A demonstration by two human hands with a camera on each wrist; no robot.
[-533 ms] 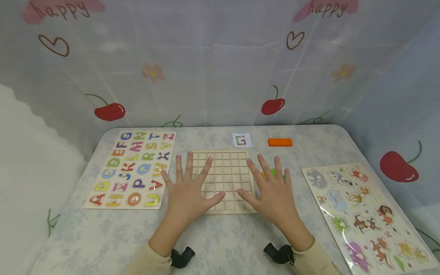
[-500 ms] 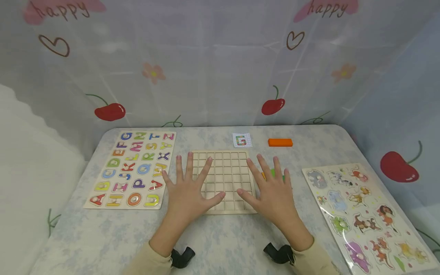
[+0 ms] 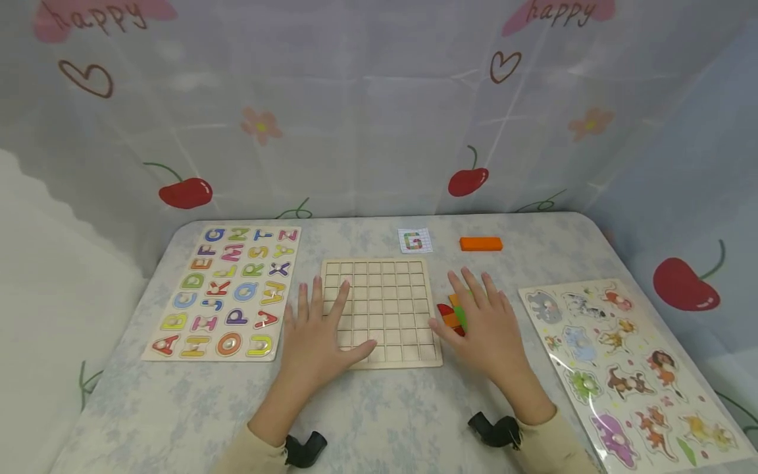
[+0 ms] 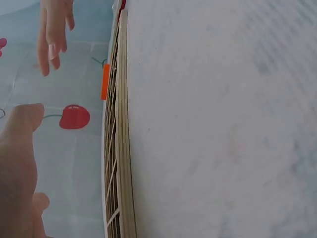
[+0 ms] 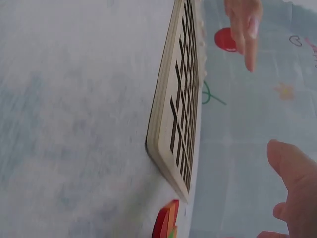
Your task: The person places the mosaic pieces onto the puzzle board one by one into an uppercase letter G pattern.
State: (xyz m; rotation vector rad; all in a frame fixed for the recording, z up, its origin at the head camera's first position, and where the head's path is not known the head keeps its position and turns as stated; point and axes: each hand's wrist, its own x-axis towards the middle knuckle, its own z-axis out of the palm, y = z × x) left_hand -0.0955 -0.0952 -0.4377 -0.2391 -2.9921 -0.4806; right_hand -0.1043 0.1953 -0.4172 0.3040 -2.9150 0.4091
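A square wooden grid board (image 3: 391, 303) lies mid-table. My left hand (image 3: 316, 345), fingers spread and holding nothing, is over its left side; in the left wrist view the thumb (image 4: 20, 158) shows raised above the board's level. Past the board's right edge, my right hand (image 3: 488, 336) hovers with fingers extended and nothing held. Under it sits a small pile of red, orange and green pieces (image 3: 451, 320), partly covered by the hand. The right wrist view shows the board's corner (image 5: 163, 134) beside those pieces (image 5: 166, 220).
An alphabet puzzle board (image 3: 222, 326) lies at left, an animal puzzle board (image 3: 583, 355) at right. Behind the grid are a small card with a coloured G (image 3: 415, 241) and an orange block (image 3: 481, 244). A printed curtain (image 3: 355, 131) hangs behind the table.
Both hands have moved apart: the left slightly left and nearer the body, the right to the right, off the grid board. More of the coloured pieces and the grid now show.
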